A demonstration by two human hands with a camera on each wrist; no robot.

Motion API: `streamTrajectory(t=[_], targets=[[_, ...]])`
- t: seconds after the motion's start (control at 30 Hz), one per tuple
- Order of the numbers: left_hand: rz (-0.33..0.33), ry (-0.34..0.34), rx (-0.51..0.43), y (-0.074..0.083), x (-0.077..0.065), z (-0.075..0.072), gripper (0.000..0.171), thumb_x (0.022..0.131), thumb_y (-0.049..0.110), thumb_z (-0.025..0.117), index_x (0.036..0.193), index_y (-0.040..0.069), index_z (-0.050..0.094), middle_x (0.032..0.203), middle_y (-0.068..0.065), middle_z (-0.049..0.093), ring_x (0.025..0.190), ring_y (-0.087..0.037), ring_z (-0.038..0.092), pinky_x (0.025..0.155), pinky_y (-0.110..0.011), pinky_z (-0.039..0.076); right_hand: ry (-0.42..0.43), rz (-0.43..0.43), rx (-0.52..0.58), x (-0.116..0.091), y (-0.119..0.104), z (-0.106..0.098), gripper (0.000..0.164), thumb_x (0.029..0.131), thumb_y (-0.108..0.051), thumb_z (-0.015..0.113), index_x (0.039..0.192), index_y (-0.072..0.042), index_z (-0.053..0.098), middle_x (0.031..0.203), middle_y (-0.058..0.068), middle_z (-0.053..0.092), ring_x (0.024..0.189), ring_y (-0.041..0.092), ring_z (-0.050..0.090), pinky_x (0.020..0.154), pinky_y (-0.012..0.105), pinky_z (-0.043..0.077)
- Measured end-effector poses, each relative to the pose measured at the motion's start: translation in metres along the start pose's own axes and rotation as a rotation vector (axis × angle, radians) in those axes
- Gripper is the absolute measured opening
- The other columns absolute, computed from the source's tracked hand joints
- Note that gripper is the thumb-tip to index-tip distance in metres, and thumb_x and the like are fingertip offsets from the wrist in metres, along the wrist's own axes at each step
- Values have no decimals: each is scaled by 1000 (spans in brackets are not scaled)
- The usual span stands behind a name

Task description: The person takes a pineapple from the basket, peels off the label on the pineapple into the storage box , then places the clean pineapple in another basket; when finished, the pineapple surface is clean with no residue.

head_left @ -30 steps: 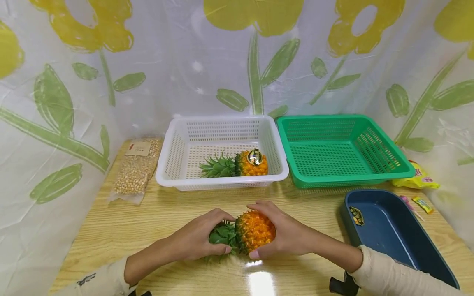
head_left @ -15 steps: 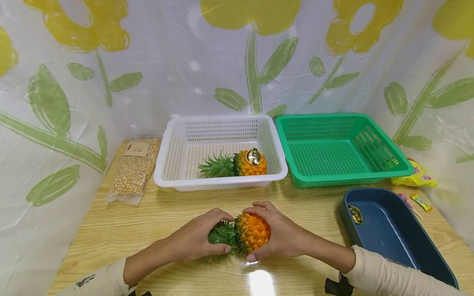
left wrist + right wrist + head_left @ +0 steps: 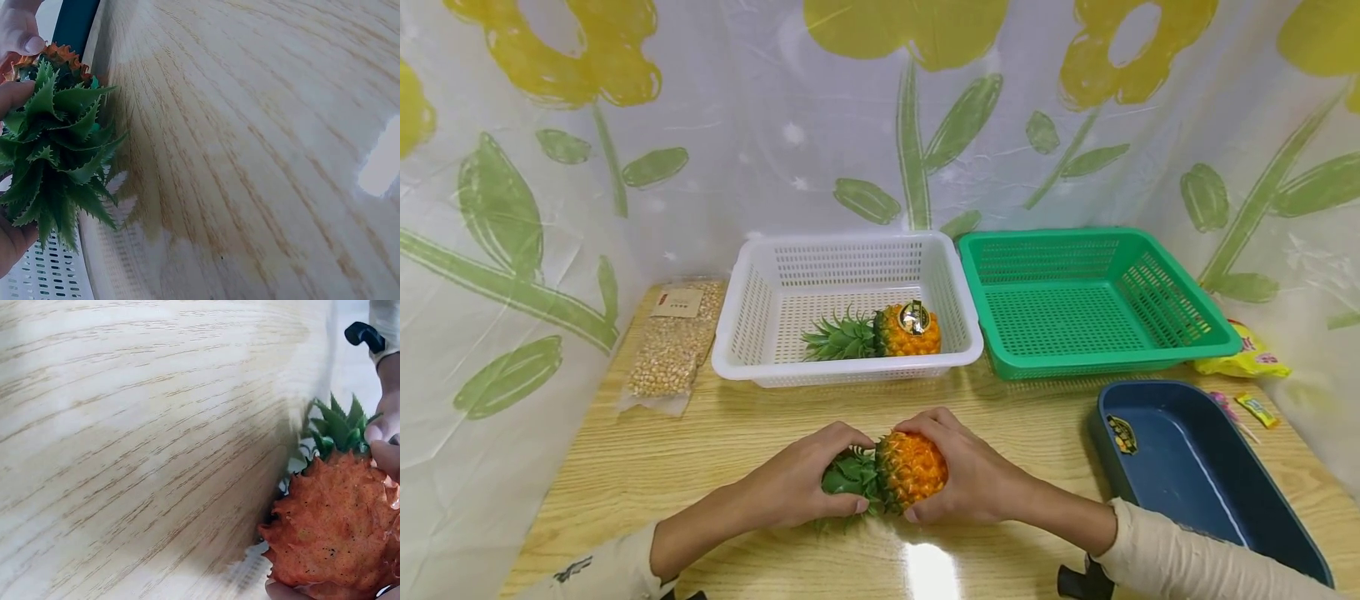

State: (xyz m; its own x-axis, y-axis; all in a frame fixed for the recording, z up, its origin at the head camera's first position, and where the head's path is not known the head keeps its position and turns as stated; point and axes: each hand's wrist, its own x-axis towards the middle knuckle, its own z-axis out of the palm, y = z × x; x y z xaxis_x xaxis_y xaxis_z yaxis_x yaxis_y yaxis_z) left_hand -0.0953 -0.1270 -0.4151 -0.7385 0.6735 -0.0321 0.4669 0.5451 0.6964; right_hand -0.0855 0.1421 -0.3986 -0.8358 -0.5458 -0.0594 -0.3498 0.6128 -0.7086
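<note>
A small pineapple point(image 3: 913, 472) lies sideways close over the table in the head view, crown to the left, orange body to the right. My left hand point(image 3: 808, 479) grips its green crown, thumb in front and fingers behind. The right hand point(image 3: 966, 473) holds the orange body from the right side, thumb at the near edge. Spiky crown leaves point(image 3: 59, 150) fill the left of the left wrist view. In the right wrist view the knobbly orange body point(image 3: 334, 525) sits between fingers at the lower right.
Behind stands a white basket point(image 3: 850, 371) with another pineapple point(image 3: 910, 331) inside. A green basket point(image 3: 1112, 362) adjoins it on the right. A dark blue basin point(image 3: 1187, 458) stands front right, near wrapped candy point(image 3: 1257, 411) and a yellow bag point(image 3: 1243, 360). A bag of corn kernels point(image 3: 673, 342) lies left.
The right hand has shifted slightly left, closer around the pineapple's body, and its fingers have drawn in a little. The left hand keeps its grip on the crown.
</note>
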Motion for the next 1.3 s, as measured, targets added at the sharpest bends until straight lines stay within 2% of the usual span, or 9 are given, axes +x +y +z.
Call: streamTrajectory(t=[0.43, 0.8, 1.07, 1.3], targets=[[9, 24, 17, -1, -1, 2, 55, 88, 44, 76, 133, 21, 56, 128, 3, 58, 106, -10, 59, 86, -29, 53, 10, -44, -18, 1, 2, -3, 76, 66, -25, 92, 132, -20, 55, 121, -1, 54, 97, 12, 56, 78, 26, 52], [30, 27, 49, 4, -2, -1, 56, 87, 44, 77, 134, 20, 57, 128, 8, 57, 112, -10, 59, 98, -38, 52, 5, -14, -25, -1, 4, -10, 72, 64, -27, 93, 126, -19, 58, 118, -2, 55, 96, 13, 57, 78, 25, 53], [37, 23, 51, 6, 0, -3, 57, 88, 44, 75, 135, 17, 57, 133, 5, 57, 117, -13, 59, 101, -43, 51, -14, 0, -43, -1, 3, -13, 77, 66, -28, 91, 135, -19, 58, 125, 2, 54, 98, 15, 58, 75, 24, 53], [59, 15, 56, 7, 1, -4, 58, 89, 47, 74, 135, 16, 57, 135, 5, 56, 120, -13, 58, 102, -43, 50, -14, 4, -42, -3, 2, -17, 76, 66, -30, 92, 133, -20, 58, 126, 3, 54, 100, 16, 57, 76, 26, 53]])
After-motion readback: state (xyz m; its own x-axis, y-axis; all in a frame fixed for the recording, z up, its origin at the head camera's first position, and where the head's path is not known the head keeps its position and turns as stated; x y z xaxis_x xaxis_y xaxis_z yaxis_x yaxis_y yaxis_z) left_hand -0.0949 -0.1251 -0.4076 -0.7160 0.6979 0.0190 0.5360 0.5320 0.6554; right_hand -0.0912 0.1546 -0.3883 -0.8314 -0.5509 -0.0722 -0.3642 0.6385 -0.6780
